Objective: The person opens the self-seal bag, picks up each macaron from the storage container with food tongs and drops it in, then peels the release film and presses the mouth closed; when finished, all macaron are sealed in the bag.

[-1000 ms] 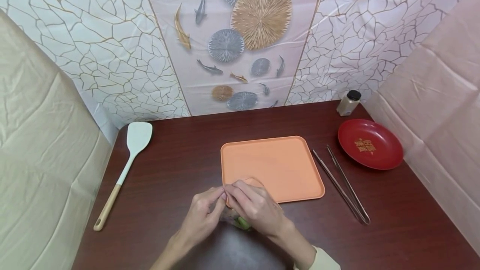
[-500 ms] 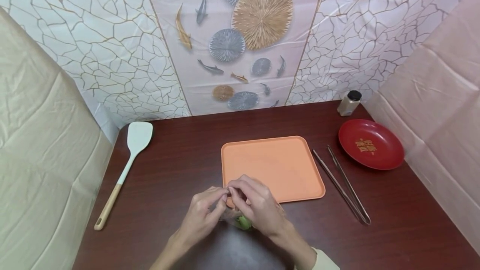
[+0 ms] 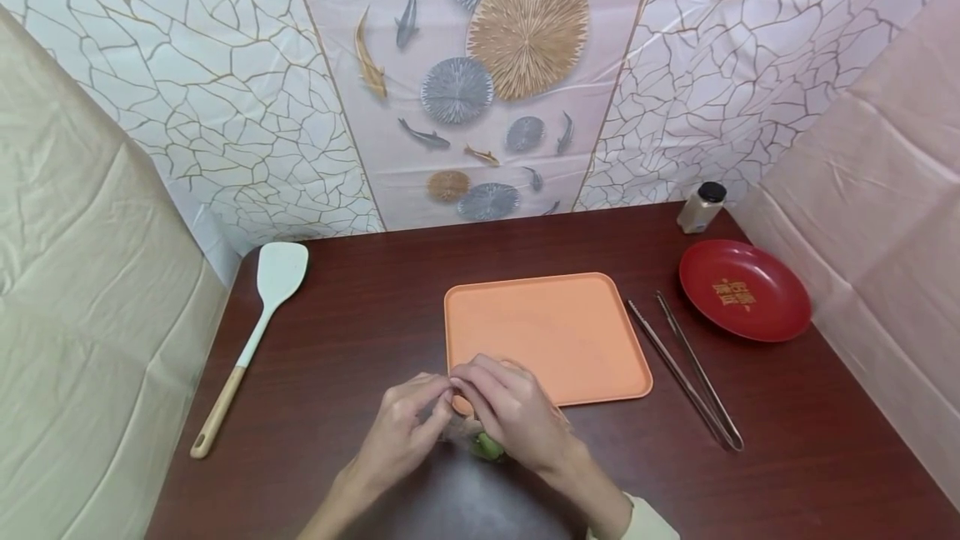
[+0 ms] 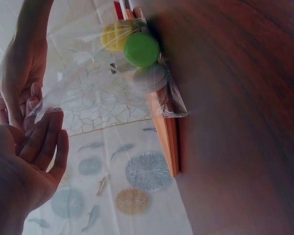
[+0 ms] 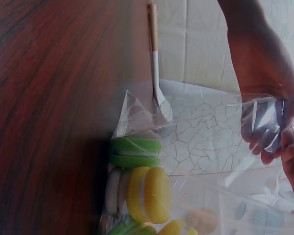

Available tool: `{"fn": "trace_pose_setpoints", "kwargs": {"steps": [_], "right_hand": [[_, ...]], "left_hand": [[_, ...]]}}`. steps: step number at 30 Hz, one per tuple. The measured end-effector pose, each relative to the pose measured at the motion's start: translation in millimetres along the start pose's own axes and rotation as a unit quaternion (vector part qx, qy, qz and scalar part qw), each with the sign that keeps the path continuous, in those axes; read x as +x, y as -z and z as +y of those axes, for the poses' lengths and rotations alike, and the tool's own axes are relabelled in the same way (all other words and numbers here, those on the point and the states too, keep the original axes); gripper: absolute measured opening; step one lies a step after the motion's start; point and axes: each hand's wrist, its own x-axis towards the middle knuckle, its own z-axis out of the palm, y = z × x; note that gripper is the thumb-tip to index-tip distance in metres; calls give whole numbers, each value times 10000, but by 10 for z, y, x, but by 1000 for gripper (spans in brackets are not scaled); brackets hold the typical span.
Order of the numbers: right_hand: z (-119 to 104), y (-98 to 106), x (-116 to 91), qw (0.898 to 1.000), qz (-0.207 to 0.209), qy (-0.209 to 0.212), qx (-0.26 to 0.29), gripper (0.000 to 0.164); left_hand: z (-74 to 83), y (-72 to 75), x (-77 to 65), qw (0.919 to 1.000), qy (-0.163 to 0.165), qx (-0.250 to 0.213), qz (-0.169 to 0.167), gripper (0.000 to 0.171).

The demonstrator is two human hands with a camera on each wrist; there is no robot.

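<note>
My left hand (image 3: 408, 427) and right hand (image 3: 517, 411) meet near the front edge of the orange tray (image 3: 543, 336), fingertips together. Both pinch the top edge of a clear plastic bag (image 4: 174, 106), which hangs down to the tabletop. Inside it lie several macarons. A green macaron (image 5: 135, 152) and a yellow macaron (image 5: 149, 194) show clearly in the right wrist view, with a pale one (image 4: 150, 78) visible in the left wrist view. From the head camera, my right hand hides most of the bag.
Metal tongs (image 3: 693, 377) lie right of the tray. Behind them sit a red plate (image 3: 757, 307) and a black-capped jar (image 3: 701, 208). On the far left lies a pale spatula (image 3: 258, 332) with a wooden handle. A patterned cloth (image 3: 300, 182) hangs behind the dark table (image 3: 360, 298).
My right fingers rise a little off the bag's edge half a second ago, then come back down beside the left fingertips. The bag stays in about the same place.
</note>
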Motion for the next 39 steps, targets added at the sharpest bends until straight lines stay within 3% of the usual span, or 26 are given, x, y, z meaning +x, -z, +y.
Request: {"fn": "trace_pose_setpoints", "kwargs": {"steps": [4,8,14,21,31,37,39], "right_hand": [[0,-14,-3,9999,-70,-133,31,25],[-7,-38,-15,9960,35,-602,652,12],[-31,-39,-26,9709,221,-1490,1863,21],[-67,-33,-27,9555,176,-2103,2064,16],[-104,-21,-41,9133,282,-2799,2946,16],[-120,48,-24,8720,444,-3212,3668,13],[-119,85,-28,8689,565,-3133,3789,13]], "left_hand": [[7,-5,-20,10000,-26,31,30,28],[35,-15,-50,9999,118,-2,50,30],[74,-48,-79,9993,357,-60,27,28],[80,-83,-106,9989,393,-194,182,27],[74,-98,-120,9992,74,-277,280,33],[84,-93,-116,9985,97,-463,282,37],[92,-91,-114,9979,98,-575,283,38]]}}
